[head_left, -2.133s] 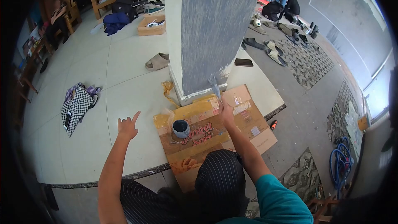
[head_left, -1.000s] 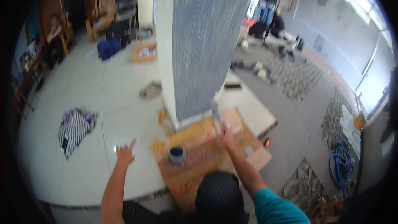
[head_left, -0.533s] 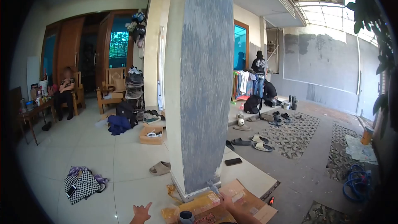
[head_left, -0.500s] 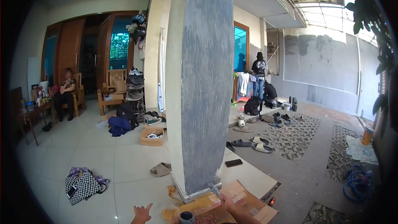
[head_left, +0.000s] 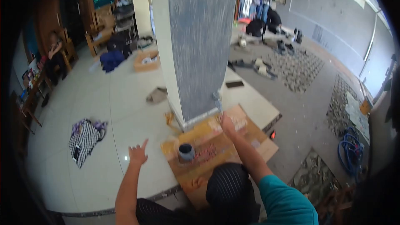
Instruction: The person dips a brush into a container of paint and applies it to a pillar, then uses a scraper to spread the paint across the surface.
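The view has just dipped, showing fully the low work at the grey-streaked square pillar (head_left: 200, 50). The right hand (head_left: 227, 124) grips a grey-smeared brush (head_left: 217, 101) at the pillar's lower right edge; the left hand (head_left: 138, 154), fingers spread, hovers empty.

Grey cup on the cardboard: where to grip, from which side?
Probably best around the cup's outer wall, below the rim, coming from the left with the left hand. The cup stands upright on the cardboard, mouth up, and no handle shows. The left hand is empty on that side; the right hand holds the brush.
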### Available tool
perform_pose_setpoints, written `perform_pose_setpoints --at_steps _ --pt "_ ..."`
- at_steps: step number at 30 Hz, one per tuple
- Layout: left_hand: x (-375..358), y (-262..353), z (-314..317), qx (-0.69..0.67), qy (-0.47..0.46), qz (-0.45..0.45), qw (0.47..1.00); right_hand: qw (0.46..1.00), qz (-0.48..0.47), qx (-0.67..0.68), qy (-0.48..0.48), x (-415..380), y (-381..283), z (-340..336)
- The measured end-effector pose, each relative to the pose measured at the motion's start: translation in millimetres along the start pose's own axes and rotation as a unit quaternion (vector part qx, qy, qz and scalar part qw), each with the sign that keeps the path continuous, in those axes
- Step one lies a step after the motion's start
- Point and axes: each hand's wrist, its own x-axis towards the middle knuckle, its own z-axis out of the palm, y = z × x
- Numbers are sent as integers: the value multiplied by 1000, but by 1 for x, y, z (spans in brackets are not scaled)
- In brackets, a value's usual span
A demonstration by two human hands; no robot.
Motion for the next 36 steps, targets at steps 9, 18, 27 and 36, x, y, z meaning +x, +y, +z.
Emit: perform_pose_setpoints --at_steps 9,18,27,36 --pt "-7 -6 0 38 -40 -12 998 986 -46 78 139 -13 -1 -25" --pt "7 1 11 59 -68 -11 996 999 23 -32 7 -4 15 -1" --pt "11 -1 19 62 -72 -7 995 991 -64 3 118 9 8 -20" --pt "7 -2 18 61 -56 -10 997 998 42 -45 -7 -28 32 0"
